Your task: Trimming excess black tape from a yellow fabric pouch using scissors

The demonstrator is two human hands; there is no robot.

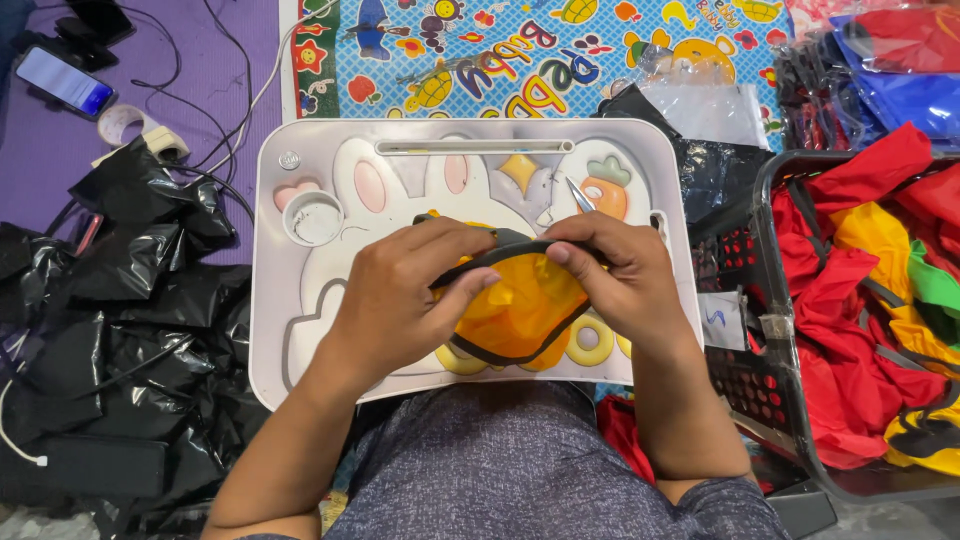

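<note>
An orange fabric piece with dark grey edging lies bunched on a white lap tray printed with a rabbit. My left hand grips its left side, fingers curled over the dark edge. My right hand pinches the edging on the right side and also holds small metal snips, whose tips point up past my fingers. Both hands meet over the middle of the tray.
A black basket at the right holds red, yellow and green fabric pieces. Crumpled black plastic bags lie at the left. A phone, a tape roll and cables rest on a purple mat. A colourful cartoon mat lies behind the tray.
</note>
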